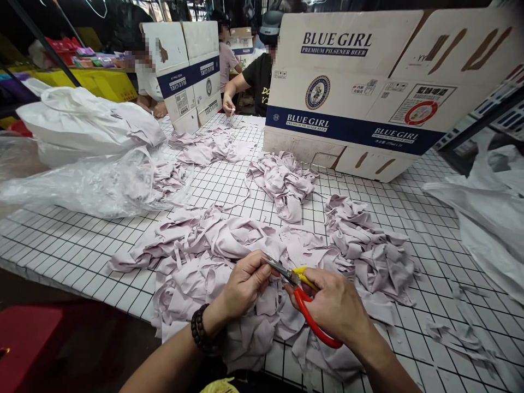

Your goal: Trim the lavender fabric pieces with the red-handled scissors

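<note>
My right hand (335,305) grips small scissors (301,297) with a red and yellow handle, blades pointing left. My left hand (245,284), with a dark bead bracelet on its wrist, pinches a piece of pale lilac fabric (268,305) right at the blade tips. Both hands hover over a big heap of lilac fabric pieces (204,245) at the near edge of a white grid-patterned table (429,229).
More lilac piles (282,183) lie further back. A large Blue Girl beer carton (368,93) stands on the right and a smaller one (188,71) at the back left. Clear and white plastic bags (90,158) sit on the left. Other people work at the far end.
</note>
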`<move>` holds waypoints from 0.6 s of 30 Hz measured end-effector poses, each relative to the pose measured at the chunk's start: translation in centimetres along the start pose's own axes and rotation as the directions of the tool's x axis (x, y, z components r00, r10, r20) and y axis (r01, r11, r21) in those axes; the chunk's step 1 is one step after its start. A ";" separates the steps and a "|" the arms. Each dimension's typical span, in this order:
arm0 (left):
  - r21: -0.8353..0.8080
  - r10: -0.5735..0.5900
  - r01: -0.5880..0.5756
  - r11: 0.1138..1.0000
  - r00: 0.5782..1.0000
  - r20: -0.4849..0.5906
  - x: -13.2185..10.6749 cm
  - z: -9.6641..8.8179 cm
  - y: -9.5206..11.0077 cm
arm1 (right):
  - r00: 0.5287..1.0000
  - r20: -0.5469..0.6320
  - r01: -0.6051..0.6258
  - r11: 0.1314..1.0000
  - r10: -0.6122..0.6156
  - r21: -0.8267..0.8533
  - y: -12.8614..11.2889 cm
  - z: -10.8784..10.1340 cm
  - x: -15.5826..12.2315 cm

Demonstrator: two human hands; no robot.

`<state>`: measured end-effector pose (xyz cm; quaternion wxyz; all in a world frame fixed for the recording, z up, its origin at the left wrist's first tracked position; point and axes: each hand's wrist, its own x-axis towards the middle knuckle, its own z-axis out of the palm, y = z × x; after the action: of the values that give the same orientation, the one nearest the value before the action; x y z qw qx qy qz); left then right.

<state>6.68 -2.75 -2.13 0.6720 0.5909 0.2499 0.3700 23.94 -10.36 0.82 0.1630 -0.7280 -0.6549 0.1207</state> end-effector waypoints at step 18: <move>-0.067 -0.101 0.099 0.993 0.995 -0.015 0.0 0.0 -0.5 | 0.966 0.234 -0.252 0.620 0.112 0.743 1.4 1.3 1.2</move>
<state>6.82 -2.77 -2.57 0.7065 0.5517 0.2729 0.3493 24.85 -9.17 -0.85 0.3884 -0.6399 -0.4750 0.4627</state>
